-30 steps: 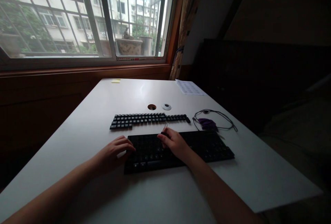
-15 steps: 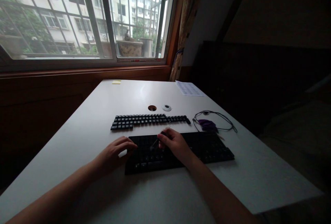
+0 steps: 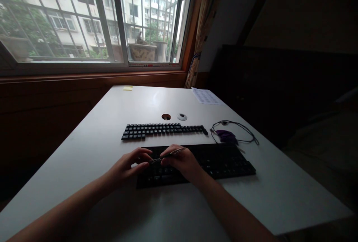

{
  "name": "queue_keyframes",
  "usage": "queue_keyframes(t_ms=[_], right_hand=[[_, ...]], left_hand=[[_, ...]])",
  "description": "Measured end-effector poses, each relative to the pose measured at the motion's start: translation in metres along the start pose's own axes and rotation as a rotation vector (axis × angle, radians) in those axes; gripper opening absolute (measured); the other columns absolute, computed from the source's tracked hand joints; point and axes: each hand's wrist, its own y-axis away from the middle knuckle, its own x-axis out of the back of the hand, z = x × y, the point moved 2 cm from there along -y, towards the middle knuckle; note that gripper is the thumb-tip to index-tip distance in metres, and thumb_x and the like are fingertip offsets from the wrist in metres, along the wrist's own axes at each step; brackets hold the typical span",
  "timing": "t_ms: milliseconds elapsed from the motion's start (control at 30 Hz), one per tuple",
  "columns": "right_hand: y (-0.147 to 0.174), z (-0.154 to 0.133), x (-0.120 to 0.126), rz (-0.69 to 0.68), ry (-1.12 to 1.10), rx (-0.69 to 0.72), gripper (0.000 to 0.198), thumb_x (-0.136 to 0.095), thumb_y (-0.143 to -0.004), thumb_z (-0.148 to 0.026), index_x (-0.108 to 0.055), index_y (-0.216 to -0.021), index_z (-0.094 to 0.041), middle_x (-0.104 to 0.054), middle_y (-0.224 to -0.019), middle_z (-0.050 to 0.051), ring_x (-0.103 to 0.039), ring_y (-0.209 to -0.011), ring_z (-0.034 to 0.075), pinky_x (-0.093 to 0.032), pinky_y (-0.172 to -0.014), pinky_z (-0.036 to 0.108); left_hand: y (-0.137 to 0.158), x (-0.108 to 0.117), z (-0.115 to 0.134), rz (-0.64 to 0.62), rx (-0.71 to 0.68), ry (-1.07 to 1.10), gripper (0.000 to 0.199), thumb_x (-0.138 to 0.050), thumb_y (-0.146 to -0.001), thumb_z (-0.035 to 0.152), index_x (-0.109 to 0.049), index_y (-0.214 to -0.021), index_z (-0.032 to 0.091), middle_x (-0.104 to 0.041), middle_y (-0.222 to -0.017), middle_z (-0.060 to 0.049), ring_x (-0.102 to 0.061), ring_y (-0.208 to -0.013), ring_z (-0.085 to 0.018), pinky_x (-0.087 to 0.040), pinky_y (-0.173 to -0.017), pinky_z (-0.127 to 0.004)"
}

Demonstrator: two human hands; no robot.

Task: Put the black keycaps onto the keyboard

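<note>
A black keyboard (image 3: 223, 163) lies on the white table under both hands, many of its keys removed. My right hand (image 3: 180, 162) is closed around a thin wire keycap puller (image 3: 177, 151), whose wire end points left over the keyboard. My left hand (image 3: 134, 164) is at the keyboard's left end, thumb and fingers closing on a small dark keycap (image 3: 152, 162) at the tip of the puller. The keycap is partly hidden by the fingers. Behind the keyboard, several loose black keycaps (image 3: 159, 129) stand in tidy rows.
A black cable (image 3: 247, 124) coils at the right beside a purple cloth (image 3: 226, 136). Farther back are a round cable hole (image 3: 166, 116), its white cover (image 3: 182, 116), a printed sheet (image 3: 206, 96) and a yellow note (image 3: 128, 88). A barred window is beyond the table (image 3: 97, 122).
My right hand has moved left and tilted the puller flatter, bringing its tip to my left hand. The left fingers have come in around that tip. The view has shifted slightly.
</note>
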Motion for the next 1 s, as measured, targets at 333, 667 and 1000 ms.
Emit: queue_keyframes(t_ms=[333,667,1000], right_hand=[[0.000,-0.003,-0.001,-0.019,0.198,0.081,0.016,-0.078,-0.078,-0.034,-0.077,-0.091,-0.025,-0.070,-0.087,0.002,-0.066,-0.078,0.016,-0.054,-0.070,0.028],[0.001,-0.010,-0.001,-0.051,0.171,0.111,0.015,-0.078,-0.079,-0.035,-0.078,-0.088,-0.024,-0.071,-0.085,0.003,-0.067,-0.077,0.016,-0.055,-0.070,0.027],[0.008,-0.014,-0.005,-0.024,0.229,0.246,0.013,-0.073,-0.084,-0.025,-0.078,-0.096,-0.024,-0.072,-0.090,0.005,-0.069,-0.078,0.016,-0.059,-0.070,0.029]], left_hand=[[-0.001,0.000,-0.006,-0.007,0.043,0.200,0.038,-0.058,-0.094,0.031,-0.049,-0.128,0.018,-0.069,-0.107,-0.010,-0.066,-0.096,-0.021,-0.052,-0.082,-0.037],[0.002,-0.002,-0.003,-0.036,0.071,0.342,0.039,-0.064,-0.090,0.032,-0.048,-0.123,0.018,-0.068,-0.102,-0.009,-0.064,-0.092,-0.019,-0.050,-0.077,-0.034],[-0.002,-0.005,-0.008,0.060,-0.012,0.252,0.029,-0.063,-0.090,0.027,-0.046,-0.111,0.017,-0.067,-0.097,-0.008,-0.066,-0.087,-0.017,-0.054,-0.072,-0.031]])
